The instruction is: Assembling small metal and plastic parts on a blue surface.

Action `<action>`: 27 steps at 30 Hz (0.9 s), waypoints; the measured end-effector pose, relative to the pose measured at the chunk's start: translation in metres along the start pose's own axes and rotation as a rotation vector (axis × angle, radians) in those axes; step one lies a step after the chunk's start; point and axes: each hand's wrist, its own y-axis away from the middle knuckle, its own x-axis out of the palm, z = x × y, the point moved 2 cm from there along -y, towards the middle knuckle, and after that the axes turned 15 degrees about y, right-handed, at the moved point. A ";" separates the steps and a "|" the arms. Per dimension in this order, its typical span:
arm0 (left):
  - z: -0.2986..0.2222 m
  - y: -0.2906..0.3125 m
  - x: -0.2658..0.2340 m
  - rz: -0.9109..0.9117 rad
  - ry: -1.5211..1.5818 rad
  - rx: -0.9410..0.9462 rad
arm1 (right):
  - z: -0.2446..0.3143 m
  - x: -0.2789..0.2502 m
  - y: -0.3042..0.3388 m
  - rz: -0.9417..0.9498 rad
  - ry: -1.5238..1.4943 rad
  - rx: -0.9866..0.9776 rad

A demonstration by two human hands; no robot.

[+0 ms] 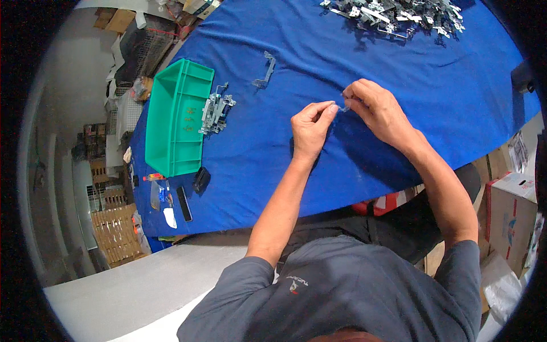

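Both hands meet above the blue cloth that covers the counter (pixel 256 165), around a small thin piece (pixel 342 108) that looks pale and glinting; it is too small to tell its exact shape. The left hand (pixel 310 130) is pinched closed, thumb and index fingertip pressed together on the near left end of the piece, the remaining fingers folded in toward the palm. The right hand (pixel 376 113) is bent over from the other side, its thumb and curled fingers closing on the right end of the piece; the back of this hand faces up and its palm is hidden, so how the other fingers sit underneath cannot be told. The fingertips of the two hands are just beside each other, with only a short length of the piece showing between them. The piece is held toward the middle of the counter, well apart from the other parts. To the left of the hands, a loose metal bracket (pixel 265 71) lies alone on the cloth, and beyond it a cluster of metal brackets (pixel 216 114) lies at the right side of a green bin (pixel 159 114). A large heap of metal parts (pixel 401 17) spreads along the far edge of view. Near the bin's closer end lie a black object (pixel 201 180) and a flat dark slab (pixel 184 203), just beside a few small items.
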 end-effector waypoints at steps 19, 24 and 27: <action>0.001 -0.025 -0.031 0.260 0.959 -0.373 | 0.001 0.025 0.009 0.179 -0.496 0.437; 0.009 -0.014 -0.027 0.092 0.639 -0.167 | 0.008 0.031 0.013 0.326 -0.760 0.486; 0.005 -0.009 -0.019 -0.035 0.586 -0.137 | 0.013 0.030 0.015 0.401 -0.636 0.439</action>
